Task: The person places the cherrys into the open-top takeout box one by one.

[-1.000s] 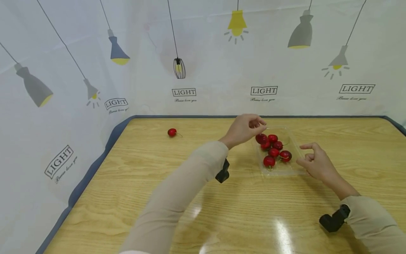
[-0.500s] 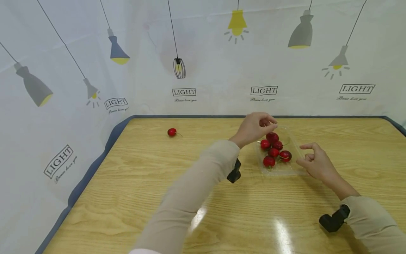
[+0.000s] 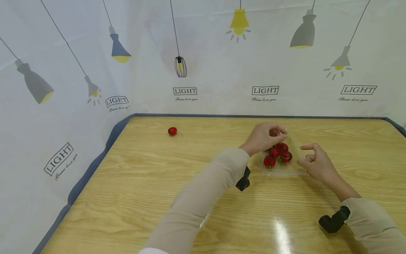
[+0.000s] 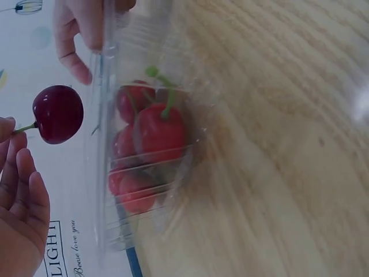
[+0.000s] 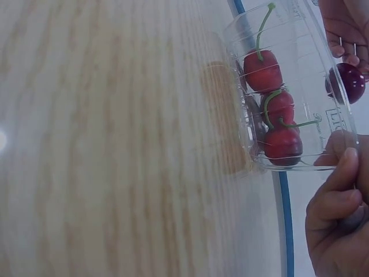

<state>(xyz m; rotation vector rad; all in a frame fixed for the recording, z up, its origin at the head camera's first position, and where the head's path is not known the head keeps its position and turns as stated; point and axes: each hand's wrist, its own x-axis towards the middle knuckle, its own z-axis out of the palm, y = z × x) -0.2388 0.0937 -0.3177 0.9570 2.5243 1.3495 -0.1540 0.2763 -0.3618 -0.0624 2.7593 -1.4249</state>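
My left hand (image 3: pixel 266 137) pinches the green stem of a dark red cherry (image 4: pixel 59 114), which hangs over a clear plastic box (image 3: pixel 282 173). In the left wrist view, that cherry is level with the box's rim side and apart from the other fruit. Inside the box lie several red cherries (image 3: pixel 269 162), some with green stems; the left hand hides part of them in the head view. At the box's near right corner, my right hand (image 3: pixel 318 164) pinches the rim between thumb and finger, as the right wrist view shows.
One loose cherry (image 3: pixel 172 131) with its stem lies far back on the left of the wooden table (image 3: pixel 133 183). Behind the table hangs a pale cloth (image 3: pixel 215 63) printed with lamps. A black wrist camera (image 3: pixel 333 220) sits on the right forearm.
My left hand has moved right with the cherry, further over the box, and in the last half second also a little nearer to me. The right hand has stayed at the corner.
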